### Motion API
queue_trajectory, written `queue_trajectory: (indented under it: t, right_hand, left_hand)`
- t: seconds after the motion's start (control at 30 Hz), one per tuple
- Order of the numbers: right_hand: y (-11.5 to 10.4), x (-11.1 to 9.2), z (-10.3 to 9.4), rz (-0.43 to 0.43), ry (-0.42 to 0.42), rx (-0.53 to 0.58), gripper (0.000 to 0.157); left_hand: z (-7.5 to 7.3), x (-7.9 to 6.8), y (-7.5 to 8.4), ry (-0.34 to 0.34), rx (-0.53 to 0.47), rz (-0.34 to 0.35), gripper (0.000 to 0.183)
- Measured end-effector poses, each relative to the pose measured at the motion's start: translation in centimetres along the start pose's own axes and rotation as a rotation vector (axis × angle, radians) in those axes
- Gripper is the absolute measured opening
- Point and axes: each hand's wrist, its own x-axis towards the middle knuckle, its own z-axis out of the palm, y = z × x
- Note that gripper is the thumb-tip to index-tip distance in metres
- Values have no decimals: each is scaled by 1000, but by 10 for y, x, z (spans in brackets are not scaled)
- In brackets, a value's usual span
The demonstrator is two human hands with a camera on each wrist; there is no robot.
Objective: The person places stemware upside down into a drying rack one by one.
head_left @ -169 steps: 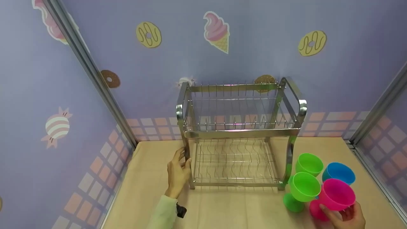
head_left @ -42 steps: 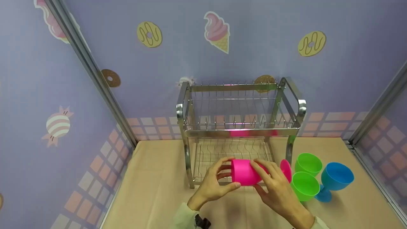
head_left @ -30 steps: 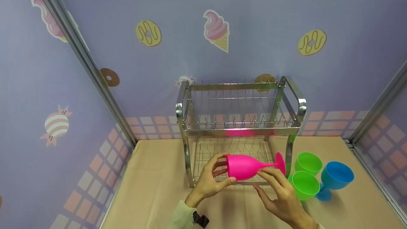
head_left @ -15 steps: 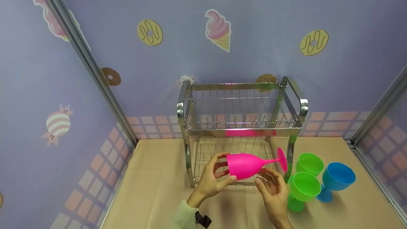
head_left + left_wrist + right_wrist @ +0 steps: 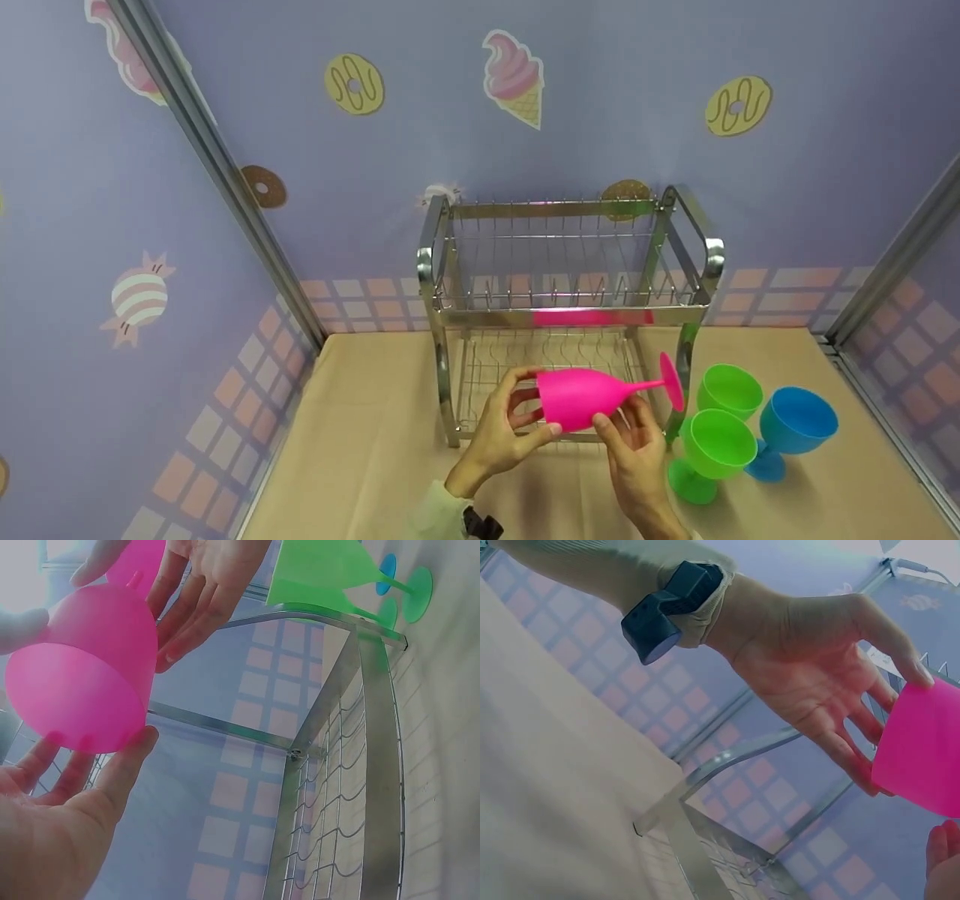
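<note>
Goblet (image 5: 581, 397), pink, lies on its side in the air above the tabletop (image 5: 360, 405), at the front of the metal rack (image 5: 442, 375). Rim points to the tabletop's left edge, foot (image 5: 673, 382) to its right edge. Left hand (image 5: 499, 431): grips the bowl at the rim, thumb on the near side. Right hand (image 5: 639, 461): thumb on the bowl towards the stem, fingers curled behind; gripping as well, though far-side contact is partly hidden.

Rack stands towards the tabletop's rear edge. On its right, upright, not in hand: rear green goblet (image 5: 730, 391), front green goblet (image 5: 718, 444), blue goblet (image 5: 799, 421), the last closest to the right edge.

Step in hand (judged): two-handed handling of the pink goblet, neither hand having let go. Next move (judged): calls for one hand to hold firm while the other frees itself, keeping the foot clear of the rack's right upright. Gap there: cannot tell.
</note>
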Motion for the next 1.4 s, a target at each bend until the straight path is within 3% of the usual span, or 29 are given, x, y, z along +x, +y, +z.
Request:
queue_trajectory:
  t: [0.33, 0.63, 0.8, 0.93, 1.07, 1.23, 1.4]
  right_hand:
    - [-2, 7, -5, -10, -82, 70, 53]
    - [-2, 8, -7, 0, -96, 103, 58]
    - [-9, 8, -8, 12, -110, 82, 61]
    - [-19, 11, -12, 8, -128, 31, 63]
    - [-32, 15, -17, -15, -173, -51, 65]
    - [-52, 19, -22, -41, -250, -238, 63]
    - [-76, 32, -21, -68, -313, -439, 60]
  left_hand:
    - [5, 1, 1, -3, -19, -2, 73]
    - [9, 0, -1, -17, -51, 5, 72]
    - [4, -3, 1, -20, -41, 19, 73]
    - [-7, -6, 4, 20, 11, 61, 69]
    - [-24, -12, 2, 136, 160, 79, 60]
    - [-50, -21, -8, 320, 493, 108, 53]
    - [-76, -25, -18, 479, 734, 159, 59]
